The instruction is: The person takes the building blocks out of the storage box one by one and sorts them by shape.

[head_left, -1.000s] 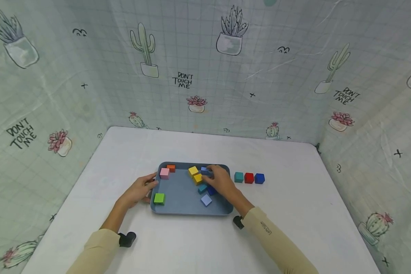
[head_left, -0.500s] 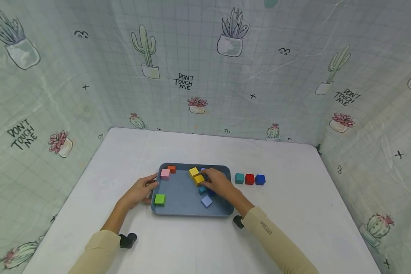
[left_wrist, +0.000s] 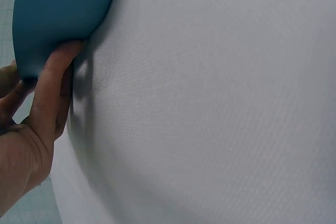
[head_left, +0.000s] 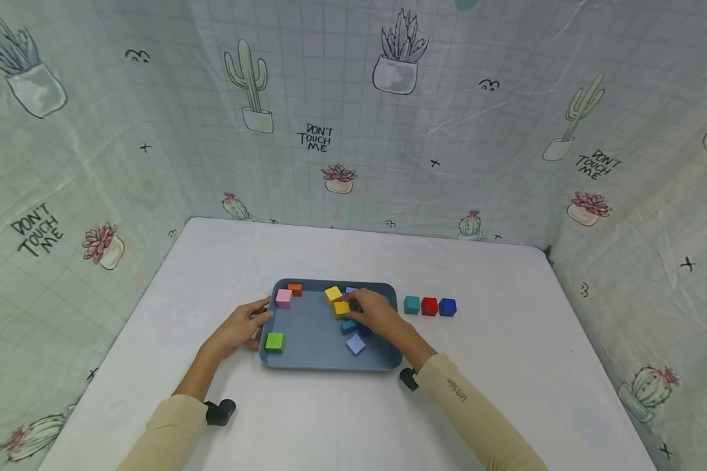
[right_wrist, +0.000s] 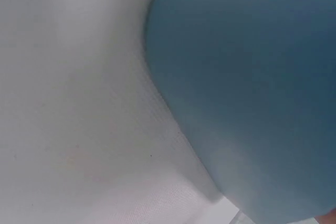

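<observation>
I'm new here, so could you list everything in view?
Table: 1, white, foreground
Cloth: 1, grey-green, plant-printed, behind and beside table
Tray: 1, blue-grey, on table
Corner blocks: 2, pink and orange, tray's far left
Green block: 1, green, tray's near left
Yellow blocks: 2, yellow, tray's far middle
Bluish blocks: 4, two light blue, one teal, one dark blue, tray's right half, some partly hidden
Block row: 3, teal, red, blue, right of tray
Wrist cameras: 2, black, one at each wrist
Sleeves: 2, beige, lower edge
Left hand: 1, bare, holding tray's left edge
Right hand: 1, bare, fingers on nearer yellow block
</observation>
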`<state>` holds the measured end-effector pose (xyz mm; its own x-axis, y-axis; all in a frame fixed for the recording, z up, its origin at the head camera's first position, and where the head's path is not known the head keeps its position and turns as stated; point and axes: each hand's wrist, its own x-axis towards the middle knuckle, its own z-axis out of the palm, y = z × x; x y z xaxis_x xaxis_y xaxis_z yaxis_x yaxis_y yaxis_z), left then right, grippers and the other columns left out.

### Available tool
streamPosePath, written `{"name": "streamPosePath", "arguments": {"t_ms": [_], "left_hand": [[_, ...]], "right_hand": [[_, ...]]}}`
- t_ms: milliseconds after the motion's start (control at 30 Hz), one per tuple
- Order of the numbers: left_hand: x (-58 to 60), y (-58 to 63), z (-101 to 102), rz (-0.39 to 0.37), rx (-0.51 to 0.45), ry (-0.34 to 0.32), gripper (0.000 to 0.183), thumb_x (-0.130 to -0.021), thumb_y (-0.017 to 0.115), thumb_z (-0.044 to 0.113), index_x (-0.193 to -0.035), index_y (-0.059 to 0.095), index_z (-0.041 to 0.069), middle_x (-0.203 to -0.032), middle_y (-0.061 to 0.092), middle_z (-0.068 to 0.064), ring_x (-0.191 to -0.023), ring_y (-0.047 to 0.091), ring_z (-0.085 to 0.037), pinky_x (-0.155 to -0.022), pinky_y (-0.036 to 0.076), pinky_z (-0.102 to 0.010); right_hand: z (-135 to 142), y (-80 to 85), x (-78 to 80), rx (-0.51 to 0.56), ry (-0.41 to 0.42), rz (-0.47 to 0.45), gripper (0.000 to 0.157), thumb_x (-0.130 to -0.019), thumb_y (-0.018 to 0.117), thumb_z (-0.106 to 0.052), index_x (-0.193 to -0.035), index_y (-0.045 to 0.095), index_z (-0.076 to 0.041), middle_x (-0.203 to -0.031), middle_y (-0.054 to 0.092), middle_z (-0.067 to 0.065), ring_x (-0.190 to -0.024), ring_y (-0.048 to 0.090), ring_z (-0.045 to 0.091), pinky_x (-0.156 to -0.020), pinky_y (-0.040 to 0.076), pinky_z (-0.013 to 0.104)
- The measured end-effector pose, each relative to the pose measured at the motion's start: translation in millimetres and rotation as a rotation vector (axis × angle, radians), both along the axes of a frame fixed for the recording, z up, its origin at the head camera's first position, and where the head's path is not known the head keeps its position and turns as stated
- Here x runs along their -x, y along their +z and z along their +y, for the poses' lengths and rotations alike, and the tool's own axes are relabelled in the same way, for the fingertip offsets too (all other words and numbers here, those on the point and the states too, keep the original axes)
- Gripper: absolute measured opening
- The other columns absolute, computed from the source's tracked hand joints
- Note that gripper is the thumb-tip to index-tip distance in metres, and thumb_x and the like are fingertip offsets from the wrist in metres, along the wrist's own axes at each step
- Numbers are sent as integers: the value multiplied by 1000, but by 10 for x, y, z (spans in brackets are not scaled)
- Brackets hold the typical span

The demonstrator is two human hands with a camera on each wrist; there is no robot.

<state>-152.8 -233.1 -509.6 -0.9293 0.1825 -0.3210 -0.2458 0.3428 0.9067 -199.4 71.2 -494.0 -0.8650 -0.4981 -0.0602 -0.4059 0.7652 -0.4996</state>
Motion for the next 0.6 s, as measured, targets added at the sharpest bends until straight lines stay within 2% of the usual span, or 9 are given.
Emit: {"name": "streamPosePath", "arguments": {"t_ms": [200,400,600], "left_hand": [[-5,28,1,-4,-2,10,59,-100,49,21,-149,22,3,-140,33,-27,-114,43,-39,-68,55,-38],[-5,3,1,2,-4,7,58,-100,49,22,-149,23,4,-139,34,-27,-112,44,-38,-67,55,-37],[-6,-9,-1,5,2,4,58,-100,48,22,-149,23,4,-140,34,-27,-118,43,-41,-69,55,-38]], "right_hand": [[2,10,7,4,-2,-23,34,-86,70,-21,-117,61,-9,-101,59,2,-80,54,11,-71,48,17],[-4,0,17,-2,-13,-50,33,-86,70,-20,-115,60,-9,-97,59,0,-78,54,11,-68,48,18],[15,-1,1,42,-10,-70,33,-86,70,-20,-114,58,-8,-95,62,1,-76,55,11,-66,49,19]]}}
